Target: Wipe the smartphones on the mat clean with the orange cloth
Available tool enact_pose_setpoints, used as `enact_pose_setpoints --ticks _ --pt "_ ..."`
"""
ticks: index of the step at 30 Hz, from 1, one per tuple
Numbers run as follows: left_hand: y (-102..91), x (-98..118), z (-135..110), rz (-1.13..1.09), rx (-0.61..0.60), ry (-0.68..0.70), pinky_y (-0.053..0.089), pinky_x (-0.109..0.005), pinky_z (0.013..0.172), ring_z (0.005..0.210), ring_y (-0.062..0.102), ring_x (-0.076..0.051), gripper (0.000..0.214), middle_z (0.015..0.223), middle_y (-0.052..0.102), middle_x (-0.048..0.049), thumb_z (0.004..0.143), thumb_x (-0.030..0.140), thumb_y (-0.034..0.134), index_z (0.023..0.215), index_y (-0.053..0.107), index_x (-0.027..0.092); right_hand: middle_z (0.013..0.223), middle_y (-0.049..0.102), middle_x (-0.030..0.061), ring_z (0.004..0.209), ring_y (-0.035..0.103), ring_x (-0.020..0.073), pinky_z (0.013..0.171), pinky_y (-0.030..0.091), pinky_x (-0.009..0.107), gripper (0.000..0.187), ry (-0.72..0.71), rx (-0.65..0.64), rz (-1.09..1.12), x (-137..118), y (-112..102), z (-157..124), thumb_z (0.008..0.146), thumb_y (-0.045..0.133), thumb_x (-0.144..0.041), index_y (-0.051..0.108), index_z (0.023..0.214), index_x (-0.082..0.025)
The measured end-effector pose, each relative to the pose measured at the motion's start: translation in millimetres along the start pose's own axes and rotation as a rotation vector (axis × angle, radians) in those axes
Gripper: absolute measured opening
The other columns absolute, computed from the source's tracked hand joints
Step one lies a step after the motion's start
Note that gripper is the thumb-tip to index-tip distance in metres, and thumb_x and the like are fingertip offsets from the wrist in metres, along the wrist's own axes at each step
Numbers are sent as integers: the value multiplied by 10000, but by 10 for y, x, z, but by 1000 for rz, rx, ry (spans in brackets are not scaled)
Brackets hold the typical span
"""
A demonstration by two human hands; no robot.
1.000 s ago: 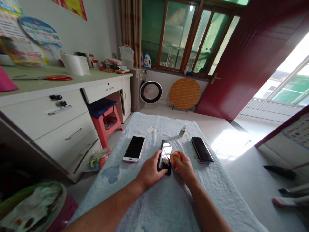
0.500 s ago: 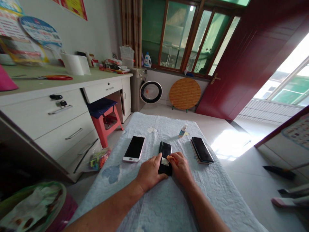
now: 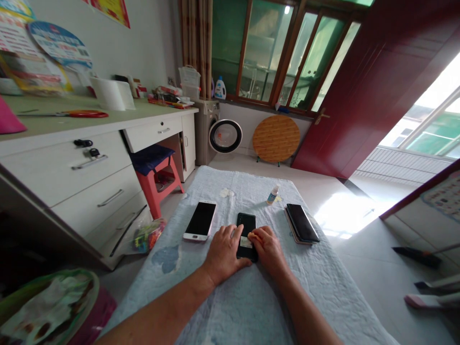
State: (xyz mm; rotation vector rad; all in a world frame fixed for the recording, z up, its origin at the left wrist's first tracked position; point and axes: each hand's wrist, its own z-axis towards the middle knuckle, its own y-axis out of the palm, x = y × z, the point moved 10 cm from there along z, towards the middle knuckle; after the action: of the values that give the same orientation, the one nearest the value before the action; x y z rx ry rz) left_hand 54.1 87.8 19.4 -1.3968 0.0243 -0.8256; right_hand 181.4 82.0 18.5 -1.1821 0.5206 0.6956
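A dark smartphone (image 3: 247,220) lies back side up on the cloth-covered table, with a whitish label (image 3: 246,242) on its lower half. My left hand (image 3: 224,249) grips it by the left side and bottom edge, fingers along the edge and thumb at the bottom. My right hand (image 3: 268,247) pinches a small orange cloth (image 3: 253,236), pressed on the phone beside the label's right end. Most of the cloth is hidden by the fingers. To the left lies a white phone (image 3: 200,220) with a black screen.
A stack of phones (image 3: 302,224) lies on the right of the light blue tablecloth (image 3: 230,187). Behind it stands a small spray bottle (image 3: 272,195). On the left are a white desk (image 3: 89,177), a red stool (image 3: 154,191) and a bin (image 3: 97,297).
My right hand and the orange cloth stay on the phone with hardly any shift. The left fingers lie slightly higher, and the camera view has moved very slightly.
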Motion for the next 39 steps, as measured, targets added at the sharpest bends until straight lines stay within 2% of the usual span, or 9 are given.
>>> enact_pose_setpoints --ticks 3,9,14,22,28,30,34,36,39 --pt "16 -21 7 -18 5 9 352 -477 1029 1222 455 -363 941 1328 522 -166 605 551 790 1374 424 149 886 580 50 823 562 167 757 424 271 241 -7 -5 -56 -28 2 -11 918 464 -312 680 893 -209" --pt "62 -18 -2 -32 -21 22 376 -454 1001 1179 489 -343 877 1269 568 -133 615 595 765 1336 475 191 875 582 29 751 566 143 697 410 247 287 19 -20 -159 -46 4 -28 943 411 -336 676 901 -235" --pt "62 -7 -7 -4 -12 11 396 -466 976 1148 498 -353 773 1228 575 -137 593 588 785 1228 579 199 854 584 36 748 568 148 699 416 251 281 17 -3 -86 7 -13 -9 930 425 -334 677 892 -216" --pt "58 45 -24 -2 -16 51 408 -460 962 1118 503 -341 715 1183 571 -129 598 559 799 1182 604 196 822 575 41 748 561 159 700 417 264 207 48 81 -50 19 -91 -7 877 492 -295 658 810 -191" --pt "63 111 -32 -30 -28 81 430 -420 928 1037 543 -303 571 1122 566 -93 603 523 807 1049 642 207 839 559 41 772 560 157 720 421 263 234 18 20 -106 -17 -33 -7 902 461 -299 643 798 -196" --pt "72 104 -24 -51 -29 78 431 -415 931 1041 545 -298 620 1132 569 -86 613 531 798 1111 615 212 844 560 40 765 559 155 720 423 264 251 12 16 -112 -4 -31 -6 918 436 -298 651 835 -198" --pt "80 17 -10 -34 0 25 378 -453 1013 1171 488 -332 871 1288 535 -126 608 567 783 1325 477 180 884 582 41 787 570 155 718 431 263 288 -24 13 -51 0 -37 -8 934 414 -270 638 1101 -202" --pt "100 -23 -11 -8 -1 3 336 -472 1053 1231 446 -353 944 1350 511 -149 596 590 781 1361 445 151 876 579 40 788 570 153 712 431 261 282 -42 -11 -22 -10 -19 -10 936 412 -261 658 1062 -202" --pt "143 -34 -17 10 -34 4 328 -471 1062 1247 441 -355 935 1368 520 -148 597 618 767 1348 470 146 842 571 38 772 563 150 709 429 263 237 -27 -4 -3 -3 -31 -6 918 447 -256 672 884 -188"
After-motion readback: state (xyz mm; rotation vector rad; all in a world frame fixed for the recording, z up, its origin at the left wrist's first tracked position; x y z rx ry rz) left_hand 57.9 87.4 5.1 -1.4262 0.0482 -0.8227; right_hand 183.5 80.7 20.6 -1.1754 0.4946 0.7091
